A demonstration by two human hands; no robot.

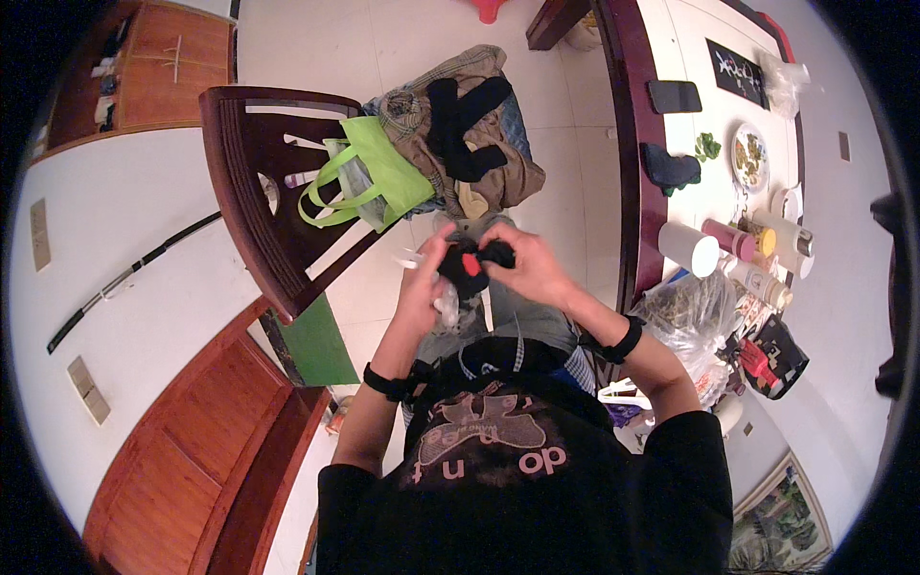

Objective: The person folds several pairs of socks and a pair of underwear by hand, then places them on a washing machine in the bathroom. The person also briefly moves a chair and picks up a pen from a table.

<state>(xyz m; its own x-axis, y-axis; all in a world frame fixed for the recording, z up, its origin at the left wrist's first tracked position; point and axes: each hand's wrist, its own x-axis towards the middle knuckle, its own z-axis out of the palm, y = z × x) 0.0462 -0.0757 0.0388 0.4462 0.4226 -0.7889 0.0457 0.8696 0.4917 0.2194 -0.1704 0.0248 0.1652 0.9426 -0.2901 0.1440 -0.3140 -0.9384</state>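
A black fabric bundle [461, 277] with a red patch [471, 264] is in front of me, above my grey trouser legs. My right hand [528, 262] pinches a dark bunched part of it between thumb and fingers. At its left side is my left hand [424, 280], blurred, with crumpled clear plastic [447, 305] held against the palm. A thin white strip [408, 257] sticks out beyond that hand's fingers. Whether the left fingers also touch the black fabric, I cannot tell.
Ahead, a dark wooden chair [244, 194] bears brown clothes [525, 176], black socks [449, 136] and a green tote bag [392, 169]. On the right, a table [632, 215] carries a phone [674, 96], a dark folded cloth [672, 167], a plate of food [750, 154], a white cup [688, 248] and plastic bags [690, 309].
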